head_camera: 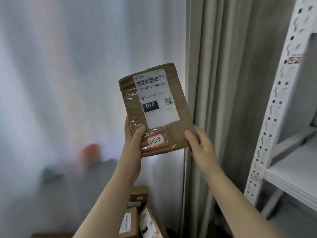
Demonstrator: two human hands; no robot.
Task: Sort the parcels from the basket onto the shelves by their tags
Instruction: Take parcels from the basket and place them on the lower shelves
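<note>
Flat brown parcel (180,109) upright in my left hand (133,143) and right hand (199,143), tilted slightly; white shipping label (155,95) on front, red-bordered tag (156,140) reads 3-2-8.

The parcel (182,107) is showing plain brown, and its label (155,98) is showing white with black bars and a black block. The tag (156,140) is wearing a red border, and the shelf (295,170) is looking white.

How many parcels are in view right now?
4. The held parcel is between left hand and right hand; below lie the rear parcel, left parcel and right parcel. Others may be hidden out of frame.
</note>
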